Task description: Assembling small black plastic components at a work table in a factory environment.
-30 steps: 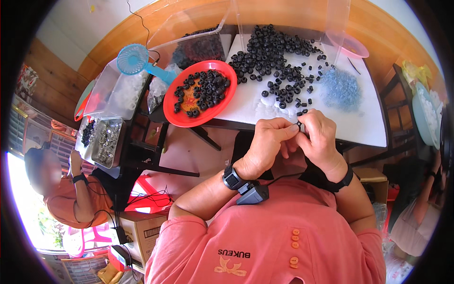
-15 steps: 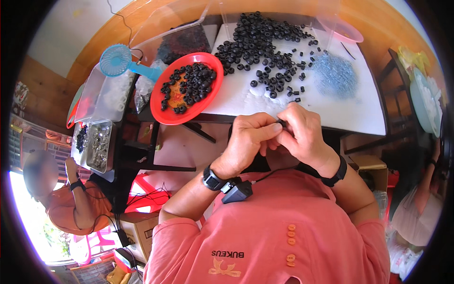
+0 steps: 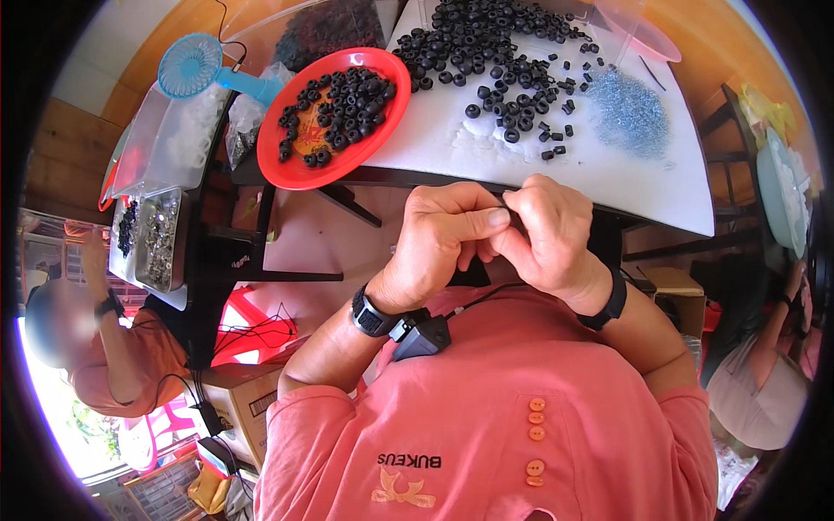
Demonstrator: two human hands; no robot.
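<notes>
My left hand point(image 3: 447, 236) and my right hand point(image 3: 552, 239) meet in front of my chest, just off the near edge of the white-topped table point(image 3: 625, 191). Thumbs and fingers of both are pinched together around a small black piece point(image 3: 506, 199), mostly covered by the fingertips; it looks like a bead, but its exact shape is hidden. Beyond the hands, loose black beads point(image 3: 512, 108) spread over the white top, some round, some barrel-shaped. A red plate point(image 3: 300, 178) to the left holds more round black beads point(image 3: 352, 108).
Tiny light-blue beads point(image 3: 630, 117) form a patch at the table's right. A blue handheld fan point(image 3: 193, 65), clear plastic boxes point(image 3: 187, 143) and a metal tray of small pieces point(image 3: 161, 243) stand at left. Two other people sit nearby, one in an orange shirt point(image 3: 130, 360) at left.
The table, plate and beads sit higher and slightly left in the picture as the view tilts. Both hands stay pinched together around the small black piece. The person at left has raised an arm.
</notes>
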